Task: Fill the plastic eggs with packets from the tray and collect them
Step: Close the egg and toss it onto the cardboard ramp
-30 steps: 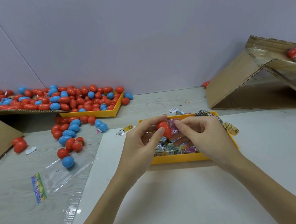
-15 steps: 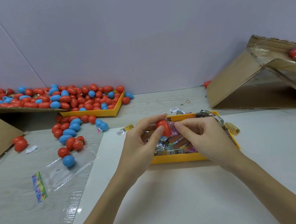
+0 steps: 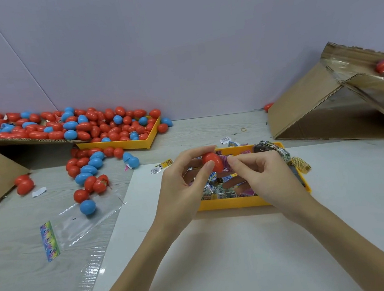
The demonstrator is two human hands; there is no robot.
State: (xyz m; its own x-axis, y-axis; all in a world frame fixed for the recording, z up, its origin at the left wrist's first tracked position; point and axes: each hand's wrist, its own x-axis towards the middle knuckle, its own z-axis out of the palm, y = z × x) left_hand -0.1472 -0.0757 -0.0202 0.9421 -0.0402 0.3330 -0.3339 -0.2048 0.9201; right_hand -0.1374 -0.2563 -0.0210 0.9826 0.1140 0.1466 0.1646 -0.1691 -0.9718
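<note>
- Red plastic egg [image 3: 212, 161] is held above the far left part of the yellow packet tray [image 3: 235, 203], pinched by the left hand [image 3: 181, 189] between thumb and forefinger.
- Its long axis is seen tilted, running from upper left to lower right, with the lower right end turned toward the right hand [image 3: 264, 175].
- A pink packet [image 3: 225, 163] is pinched in the right hand's thumb and forefinger, just beside the egg on its right; whether it has entered the egg cannot be told.
- The coming move is judged to turn on this: the packet lies directly right of the egg, so the egg's opening must face right, and the right hand is the nearer one to feed it in.
- One egg is held; one packet is held; many more packets, too jumbled to count, are heaped in the tray beneath both hands.
- A few stray packets [image 3: 164, 166] lie on the table just left of and beyond the tray.
- Far left, a second yellow tray [image 3: 117, 145] and a cardboard flap [image 3: 23, 140] are covered with dozens of red and blue eggs, with more spilled nearer.
- One clear bag [image 3: 76, 225] lies near left; one cardboard box [image 3: 325, 112] stands far right.
</note>
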